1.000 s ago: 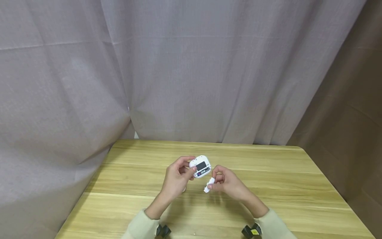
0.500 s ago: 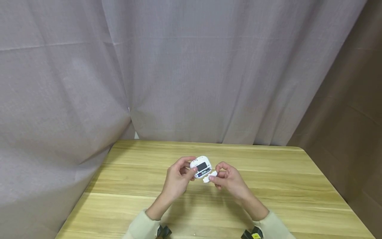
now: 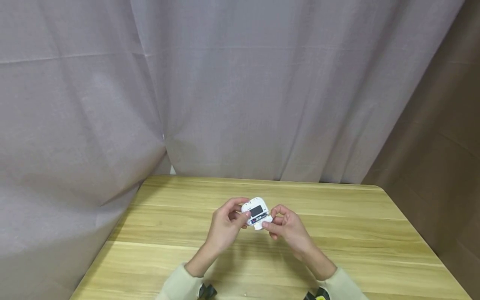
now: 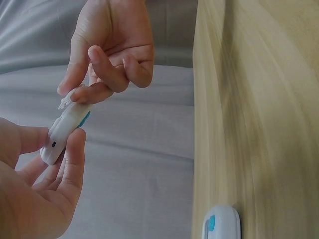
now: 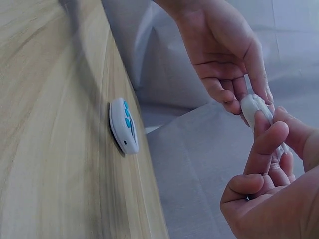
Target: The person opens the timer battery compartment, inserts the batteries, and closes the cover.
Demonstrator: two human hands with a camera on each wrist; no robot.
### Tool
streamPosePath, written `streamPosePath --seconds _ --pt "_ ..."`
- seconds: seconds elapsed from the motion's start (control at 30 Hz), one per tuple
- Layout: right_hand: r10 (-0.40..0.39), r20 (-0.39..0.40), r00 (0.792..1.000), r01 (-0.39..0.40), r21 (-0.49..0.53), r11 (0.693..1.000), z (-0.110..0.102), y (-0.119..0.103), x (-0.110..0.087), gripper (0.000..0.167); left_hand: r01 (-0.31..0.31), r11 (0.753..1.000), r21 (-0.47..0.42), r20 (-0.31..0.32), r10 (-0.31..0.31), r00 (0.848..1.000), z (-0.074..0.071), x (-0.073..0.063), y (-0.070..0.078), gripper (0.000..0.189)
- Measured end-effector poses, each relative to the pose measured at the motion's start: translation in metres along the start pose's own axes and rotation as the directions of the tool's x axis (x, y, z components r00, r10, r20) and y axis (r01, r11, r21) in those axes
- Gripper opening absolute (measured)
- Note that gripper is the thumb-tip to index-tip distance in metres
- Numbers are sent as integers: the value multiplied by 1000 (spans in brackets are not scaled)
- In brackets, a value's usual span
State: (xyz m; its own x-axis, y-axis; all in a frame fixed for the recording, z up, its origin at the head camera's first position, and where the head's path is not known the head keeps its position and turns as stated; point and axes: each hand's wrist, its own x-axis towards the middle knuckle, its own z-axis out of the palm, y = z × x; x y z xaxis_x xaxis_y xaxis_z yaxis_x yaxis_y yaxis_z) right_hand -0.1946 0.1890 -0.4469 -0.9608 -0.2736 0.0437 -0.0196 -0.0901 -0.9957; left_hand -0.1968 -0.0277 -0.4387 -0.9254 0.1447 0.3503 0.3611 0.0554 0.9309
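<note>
A small white kitchen timer [image 3: 258, 201] is held up over the table, its back facing the head camera. My left hand [image 3: 224, 225] grips its left side, thumb on the back and fingers beneath. The back carries a dark rectangle, and below it the battery slot lies uncovered with a battery [image 3: 258, 218] in it. Between thumb and forefinger my right hand [image 3: 291, 228] pinches the white battery cover [image 3: 258, 226], right at the slot's lower edge and slightly tilted. In the left wrist view the timer body [image 4: 64, 130] shows a blue button on its far face.
A second white timer with blue buttons [image 5: 123, 127] lies on the wooden table [image 3: 356, 241], seen in both wrist views and hidden in the head view. Grey curtains [image 3: 240, 91] hang behind the table and at its sides.
My right hand has brought the battery cover up and left from below right of the timer to the slot's edge. The left hand with the timer has shifted slightly right.
</note>
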Motion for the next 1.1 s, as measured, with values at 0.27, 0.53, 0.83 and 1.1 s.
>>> streamPosePath --seconds 0.27,0.53,0.83,1.1 --pt "1 -26 1000 -1 -9 1000 3 2 -1 30 -4 1000 0 11 4 1000 1 -2 0 33" --pt "15 -77 997 -16 -2 1000 5 3 -1 31 -14 1000 -10 14 14 1000 2 -2 0 34" --pt "21 -93 995 -19 24 1000 9 1 -3 33 -1 1000 15 28 1 1000 4 -4 -1 33" --pt "39 -107 993 -37 22 999 9 0 -3 39 -5 1000 23 32 4 999 5 -5 1 33"
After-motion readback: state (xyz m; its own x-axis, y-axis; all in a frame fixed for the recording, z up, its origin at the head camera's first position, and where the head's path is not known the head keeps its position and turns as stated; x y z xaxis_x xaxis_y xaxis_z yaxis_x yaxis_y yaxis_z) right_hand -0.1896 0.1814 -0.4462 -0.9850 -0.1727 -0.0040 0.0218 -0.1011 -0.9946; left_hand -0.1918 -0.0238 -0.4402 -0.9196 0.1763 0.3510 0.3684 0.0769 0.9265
